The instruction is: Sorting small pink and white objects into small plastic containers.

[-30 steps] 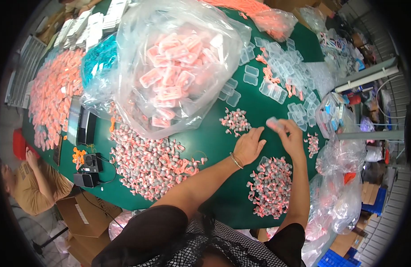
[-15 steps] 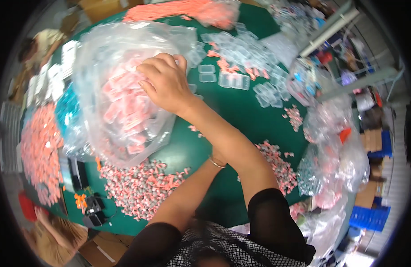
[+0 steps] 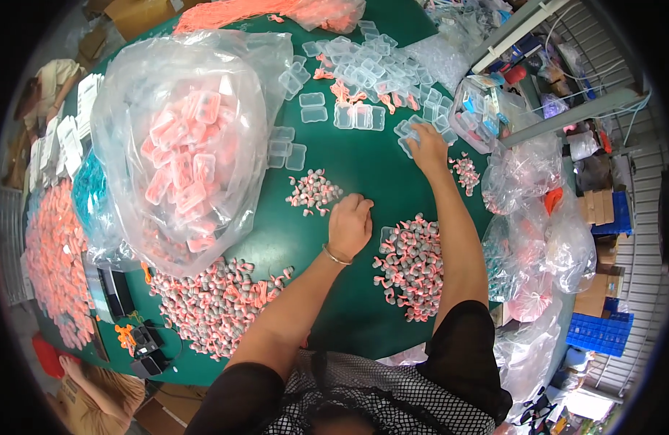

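My right hand (image 3: 429, 150) reaches to the far right of the green table. Its fingers close on the edge of a clear plastic case (image 3: 405, 130) beside other clear cases. My left hand (image 3: 350, 228) rests low over the table's middle with its fingers curled; what they hold, if anything, is hidden. Just left of its fingertips lies a small heap of pink-and-grey plug-like pieces (image 3: 310, 190). A larger heap of the same pieces (image 3: 414, 268) lies between my forearms. To the left, a big clear bag (image 3: 258, 80) holds many cases with pink contents (image 3: 182, 170).
A wide heap of plug-like pieces (image 3: 211, 308) covers the near left. Clear cases (image 3: 378, 61) and pink cords (image 3: 240, 13) lie at the far side. A metal frame (image 3: 566, 119) and filled plastic bags (image 3: 530, 181) stand at right. A co-worker (image 3: 106, 391) is at lower left.
My right hand has left the big bag and moved right to the clear cases. My left hand, hidden before beneath my right arm, now shows near the small heap.
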Action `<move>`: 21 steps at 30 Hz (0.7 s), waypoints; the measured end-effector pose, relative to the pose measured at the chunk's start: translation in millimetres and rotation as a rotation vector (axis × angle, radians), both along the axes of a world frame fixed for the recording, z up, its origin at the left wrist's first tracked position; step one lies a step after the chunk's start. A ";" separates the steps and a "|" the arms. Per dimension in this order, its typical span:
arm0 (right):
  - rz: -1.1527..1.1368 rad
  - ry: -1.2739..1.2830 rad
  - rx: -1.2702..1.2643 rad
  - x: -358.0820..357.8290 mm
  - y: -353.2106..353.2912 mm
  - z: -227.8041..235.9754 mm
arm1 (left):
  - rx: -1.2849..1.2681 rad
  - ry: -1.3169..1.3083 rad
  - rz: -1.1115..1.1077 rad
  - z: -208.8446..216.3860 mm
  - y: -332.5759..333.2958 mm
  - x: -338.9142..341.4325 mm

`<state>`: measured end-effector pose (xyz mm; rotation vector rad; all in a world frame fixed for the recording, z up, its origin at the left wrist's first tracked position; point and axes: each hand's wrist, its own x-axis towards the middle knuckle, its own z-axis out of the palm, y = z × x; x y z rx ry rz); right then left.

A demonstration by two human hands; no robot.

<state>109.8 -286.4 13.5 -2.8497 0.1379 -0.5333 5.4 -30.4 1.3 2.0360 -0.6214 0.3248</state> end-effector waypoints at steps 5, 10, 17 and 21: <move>0.059 -0.143 -0.028 -12.6 -8.9 0.9 | -0.020 -0.010 -0.016 -1.9 -3.2 2.1; -0.016 -0.116 -0.014 -27.4 8.5 0.3 | -0.016 0.003 -0.005 -4.6 -2.9 1.4; 0.038 -0.058 -0.136 -29.6 4.7 1.6 | -0.046 0.019 -0.011 -4.7 0.0 -0.2; 0.044 -0.013 -0.049 -29.9 10.5 4.0 | -0.084 0.009 -0.011 -2.8 6.1 -2.8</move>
